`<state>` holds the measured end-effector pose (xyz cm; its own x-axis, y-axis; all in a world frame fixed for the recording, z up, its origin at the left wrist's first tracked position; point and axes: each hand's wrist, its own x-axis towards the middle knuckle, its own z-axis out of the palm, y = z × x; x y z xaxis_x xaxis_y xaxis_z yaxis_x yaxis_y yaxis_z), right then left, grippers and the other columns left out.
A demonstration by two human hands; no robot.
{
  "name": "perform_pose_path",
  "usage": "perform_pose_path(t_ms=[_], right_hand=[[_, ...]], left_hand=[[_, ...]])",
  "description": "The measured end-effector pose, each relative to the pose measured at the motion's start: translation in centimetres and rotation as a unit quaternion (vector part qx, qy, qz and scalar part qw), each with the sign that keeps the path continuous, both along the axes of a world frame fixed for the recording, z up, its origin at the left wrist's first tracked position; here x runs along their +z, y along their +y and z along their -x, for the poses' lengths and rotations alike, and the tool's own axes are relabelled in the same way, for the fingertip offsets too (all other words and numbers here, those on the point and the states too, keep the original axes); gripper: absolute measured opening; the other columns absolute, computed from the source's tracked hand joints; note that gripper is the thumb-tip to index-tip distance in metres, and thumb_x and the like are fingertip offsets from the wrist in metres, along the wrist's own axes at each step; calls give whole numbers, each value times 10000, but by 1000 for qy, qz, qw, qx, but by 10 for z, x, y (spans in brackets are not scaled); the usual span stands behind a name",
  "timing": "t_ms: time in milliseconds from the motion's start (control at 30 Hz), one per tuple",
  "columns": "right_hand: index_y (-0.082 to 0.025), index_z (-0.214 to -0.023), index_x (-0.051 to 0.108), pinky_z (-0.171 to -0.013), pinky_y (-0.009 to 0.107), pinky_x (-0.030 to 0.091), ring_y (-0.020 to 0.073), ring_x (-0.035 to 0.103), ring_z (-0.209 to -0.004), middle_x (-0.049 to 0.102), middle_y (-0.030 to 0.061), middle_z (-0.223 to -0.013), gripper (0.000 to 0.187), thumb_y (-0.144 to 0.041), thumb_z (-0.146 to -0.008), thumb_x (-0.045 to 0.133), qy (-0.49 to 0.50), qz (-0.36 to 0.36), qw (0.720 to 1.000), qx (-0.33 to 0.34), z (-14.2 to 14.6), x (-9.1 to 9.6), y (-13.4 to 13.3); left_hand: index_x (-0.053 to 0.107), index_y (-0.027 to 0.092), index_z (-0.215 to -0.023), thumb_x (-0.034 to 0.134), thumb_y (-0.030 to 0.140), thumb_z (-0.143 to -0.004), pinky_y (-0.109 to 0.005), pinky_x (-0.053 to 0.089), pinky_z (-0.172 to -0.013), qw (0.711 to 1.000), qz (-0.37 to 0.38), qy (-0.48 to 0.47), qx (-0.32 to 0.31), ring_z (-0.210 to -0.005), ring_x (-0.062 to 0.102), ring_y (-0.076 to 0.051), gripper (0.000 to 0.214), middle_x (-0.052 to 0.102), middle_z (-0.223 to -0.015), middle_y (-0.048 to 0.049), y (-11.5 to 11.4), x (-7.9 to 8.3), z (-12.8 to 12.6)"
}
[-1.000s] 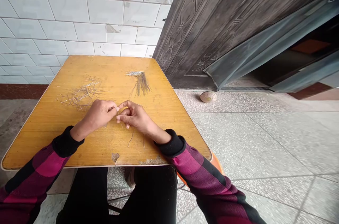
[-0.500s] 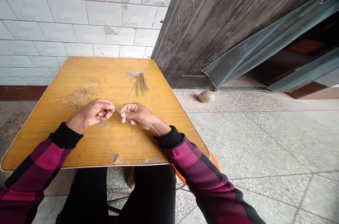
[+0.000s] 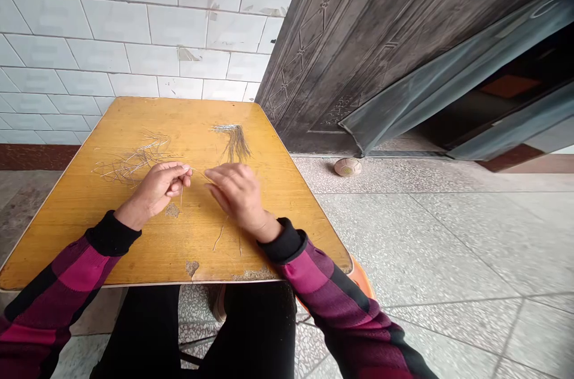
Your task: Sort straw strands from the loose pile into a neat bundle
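Note:
My left hand (image 3: pixel 159 186) is closed in a pinch on a thin wire (image 3: pixel 197 172) above the table. One end of the wire points right, and a thin strand hangs below the fingers. Just to the right, my right hand (image 3: pixel 237 193) is slightly blurred, its thumb apart from its stretched fingers. Its fingertips are close to the wire's right end; whether they touch is unclear. A loose tangle of wires (image 3: pixel 130 162) lies behind my left hand. Beyond my right hand is a neater bundle of bent wires (image 3: pixel 235 138).
The yellow wooden table (image 3: pixel 107 247) has chipped patches along its front edge. Single wire pieces (image 3: pixel 218 238) lie near my right wrist. A white tiled wall (image 3: pixel 147 59) stands behind, with a dark carved door (image 3: pixel 309 80) at right. A round object (image 3: pixel 347 167) rests on the floor.
My right hand has let go of the wire, turned and lifted slightly, its fingers now stretched out. My left hand keeps its pinch, slightly higher and further left.

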<state>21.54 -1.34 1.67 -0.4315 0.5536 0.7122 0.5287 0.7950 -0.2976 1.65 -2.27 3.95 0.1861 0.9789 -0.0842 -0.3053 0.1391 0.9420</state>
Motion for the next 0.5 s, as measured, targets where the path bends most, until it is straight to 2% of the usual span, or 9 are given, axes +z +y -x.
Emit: perform_pose_path(t_ms=[67, 167, 300, 400, 500], right_hand=[[-216, -1078, 648, -1008, 453, 374, 212, 599, -995, 706, 64, -993, 191, -248, -936, 523, -78, -30, 996, 14, 3, -3, 1], [-233, -1067, 648, -1091, 488, 280, 185, 607, -939, 706, 33, -889, 242, -165, -957, 444, -120, -32, 992, 2, 1, -5, 9], [-208, -993, 661, -1104, 445, 280, 161, 592, -791, 663, 23, -770, 295, -115, -954, 384, -151, -56, 987, -22, -7, -3, 17], [-188, -954, 657, -1025, 389, 366, 147, 544, -666, 610, 12, -681, 303, -101, -943, 367, -180, -64, 981, -43, -12, -2, 20], [-183, -919, 644, -772, 310, 443, 149, 525, -650, 593, 25, -672, 278, -107, -928, 377, -187, -35, 979, -66, -15, -3, 21]], left_hand=[[621, 93, -641, 664, 215, -703, -135, 226, -358, 1000, -1, -3, -13, -380, 358, -14, 143, 554, -533, -10, -2, -1, -5], [596, 104, -617, 636, 204, -702, -136, 232, -355, 1000, 9, -13, 3, -377, 357, -21, 137, 541, -515, -2, -4, 0, -8], [559, 123, -620, 593, 176, -712, -126, 240, -353, 997, 35, -41, 51, -370, 357, -19, 111, 546, -519, 4, -4, 3, -6], [549, 123, -622, 567, 142, -711, -118, 248, -357, 995, 50, -62, 60, -360, 342, -12, 93, 532, -500, 11, -1, 5, -2], [534, 126, -606, 547, 127, -721, -121, 244, -350, 993, 61, -81, 65, -346, 325, -9, 116, 502, -477, 22, 2, 8, 3]])
